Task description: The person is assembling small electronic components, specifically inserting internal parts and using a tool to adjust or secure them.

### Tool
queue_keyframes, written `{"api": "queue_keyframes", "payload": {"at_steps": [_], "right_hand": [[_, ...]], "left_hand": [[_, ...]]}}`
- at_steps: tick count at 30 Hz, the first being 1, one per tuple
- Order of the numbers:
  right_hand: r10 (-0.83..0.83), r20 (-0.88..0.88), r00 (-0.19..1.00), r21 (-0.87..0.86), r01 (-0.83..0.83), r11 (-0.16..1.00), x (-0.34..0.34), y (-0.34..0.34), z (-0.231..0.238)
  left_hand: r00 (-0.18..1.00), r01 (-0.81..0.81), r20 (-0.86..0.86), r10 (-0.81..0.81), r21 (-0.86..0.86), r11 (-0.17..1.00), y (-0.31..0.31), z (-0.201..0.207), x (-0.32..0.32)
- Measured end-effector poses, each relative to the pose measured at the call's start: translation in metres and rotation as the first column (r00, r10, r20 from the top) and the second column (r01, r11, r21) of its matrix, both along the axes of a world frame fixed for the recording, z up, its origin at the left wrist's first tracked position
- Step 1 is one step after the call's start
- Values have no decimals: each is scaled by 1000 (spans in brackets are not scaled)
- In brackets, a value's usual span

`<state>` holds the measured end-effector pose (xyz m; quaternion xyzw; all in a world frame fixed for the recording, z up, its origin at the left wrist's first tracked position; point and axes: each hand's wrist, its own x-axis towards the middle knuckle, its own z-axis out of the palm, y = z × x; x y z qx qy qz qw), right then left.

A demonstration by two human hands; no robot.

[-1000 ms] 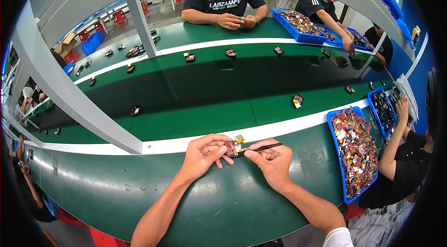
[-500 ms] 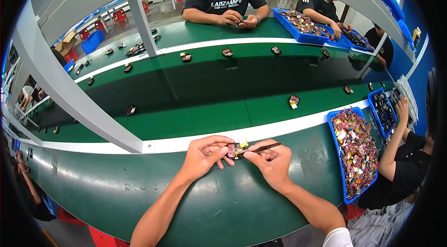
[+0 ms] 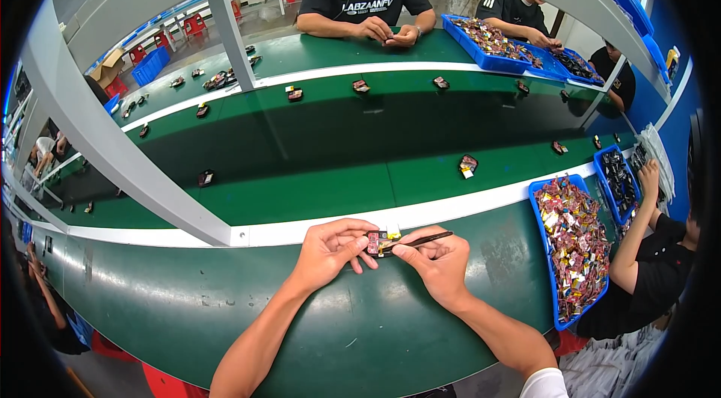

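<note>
Between the thumb and fingers of my left hand [image 3: 330, 249] is a small black device housing [image 3: 373, 243] with a red circuit board in it. A yellow-and-white piece [image 3: 393, 231] sticks up at the far edge of the housing. My right hand [image 3: 439, 259] is closed around dark slim tweezers [image 3: 426, 239], held like a pen. Their tip reaches the right part of the housing, where fine details are too small to make out. Both hands are over the near green worktop [image 3: 300, 323], close to its white far rail.
At the right stands a blue tray [image 3: 557, 300] heaped with red boards, beside a smaller blue tray [image 3: 617, 180] of black parts. Beyond the rail, a green conveyor belt [image 3: 315, 195] carries several spaced devices. A grey frame post [image 3: 143, 165] slants at left. Co-workers sit opposite and at right.
Devices on the conveyor have shifted slightly to the left. My hands stay nearly in place, the tweezers still at the housing.
</note>
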<state>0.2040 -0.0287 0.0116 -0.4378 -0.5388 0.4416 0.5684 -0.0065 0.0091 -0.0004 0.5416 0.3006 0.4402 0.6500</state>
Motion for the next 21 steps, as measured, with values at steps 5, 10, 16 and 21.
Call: {"api": "queue_keyframes", "payload": {"at_steps": [5,10,16,21], "right_hand": [[-3,-6,1000,-1,3,1000,1,0,-1],[2,-13,1000,-1,-2,1000,-1,0,2],[10,-4,1000,-32,-10,999,-1,1,-2],[20,-11,1000,-52,-20,998,-1,-1,-6]], "left_hand": [[1000,-3,3,3,4,1000,-1,1,1],[1000,1,2,-1,3,1000,-1,1,1],[1000,-17,-1,17,-60,998,-1,3,1],[997,-50,-55,46,-82,995,-4,5,4]]}}
